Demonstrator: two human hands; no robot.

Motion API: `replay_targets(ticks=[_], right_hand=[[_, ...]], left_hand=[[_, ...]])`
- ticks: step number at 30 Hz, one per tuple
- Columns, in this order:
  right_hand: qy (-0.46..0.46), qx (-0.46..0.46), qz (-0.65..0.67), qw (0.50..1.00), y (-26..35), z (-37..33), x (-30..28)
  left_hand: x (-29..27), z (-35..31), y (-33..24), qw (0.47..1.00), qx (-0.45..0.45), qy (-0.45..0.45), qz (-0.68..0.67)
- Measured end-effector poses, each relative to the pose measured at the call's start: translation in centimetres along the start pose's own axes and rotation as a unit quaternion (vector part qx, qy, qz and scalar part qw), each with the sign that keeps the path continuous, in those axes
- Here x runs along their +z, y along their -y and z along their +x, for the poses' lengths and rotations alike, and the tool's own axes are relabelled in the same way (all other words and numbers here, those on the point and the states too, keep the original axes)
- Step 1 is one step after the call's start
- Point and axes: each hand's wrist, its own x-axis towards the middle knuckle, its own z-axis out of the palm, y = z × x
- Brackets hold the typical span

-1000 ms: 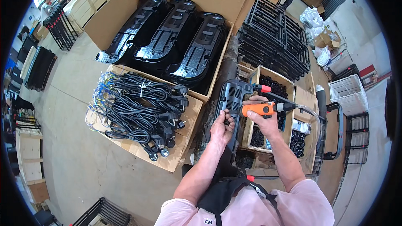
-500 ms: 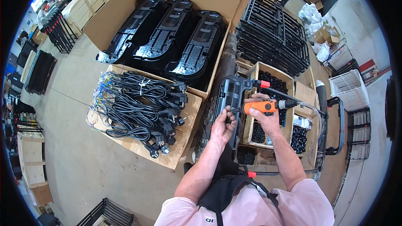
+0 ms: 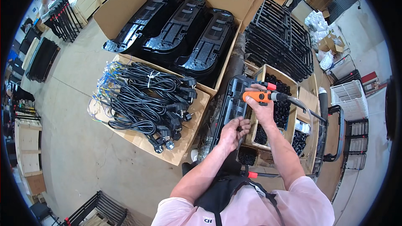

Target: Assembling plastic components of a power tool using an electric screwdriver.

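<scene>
My right hand is wrapped around an orange power screwdriver, held over the right edge of a black vented plastic housing. A dark hose fitting sits at the driver's right end. The driver's tip is hard to make out against the housing. Lower down, my left hand rests by the housing's near right side, palm partly up with the fingers curled. Whatever lies in those fingers is too small to name. A black tube with a red end juts out beside the housing's far end.
Left of me, bundled black power cables lie on cardboard. Behind them, a large carton holds black plastic shells. To the right, a parts box contains small black pieces, with stacked black frames beyond. Other people work far off.
My right hand has lifted the screwdriver toward the housing's far end. My left hand has shifted right and nearer to me, away from the driver. The whole view has moved slightly.
</scene>
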Motion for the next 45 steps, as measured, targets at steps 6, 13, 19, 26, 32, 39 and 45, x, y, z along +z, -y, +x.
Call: replay_targets(ticks=[6,13,19,26,32,39,45], right_hand=[[0.019,-0.005,-0.021,1.0,0.0,0.7,1.1],[0.036,-0.002,-0.05,0.998,0.7,1.3,0.9],[0.046,-0.002,-0.076,0.996,0.9,1.5,1.0],[0.05,0.005,-0.077,0.996,0.9,1.6,0.9],[0.063,-0.029,-0.099,0.993,-0.1,3.1,1.2],[0.08,-0.018,-0.137,0.987,-0.4,3.6,1.5],[0.098,0.005,-0.143,0.985,0.5,2.3,1.1]], left_hand=[[-2.2,-2.2,1.2,0.996,-0.027,0.042,0.072],[-2.8,-3.7,1.7,0.994,-0.048,0.015,0.098],[-3.8,-3.8,2.0,0.997,-0.044,0.014,0.06],[-4.0,-3.9,2.2,0.998,-0.044,0.009,0.043],[-3.5,-3.9,2.3,0.998,-0.053,-0.013,0.022],[-3.1,-4.6,3.2,0.997,-0.051,-0.048,0.025],[-3.1,-5.0,3.6,0.998,-0.02,-0.054,-0.013]])
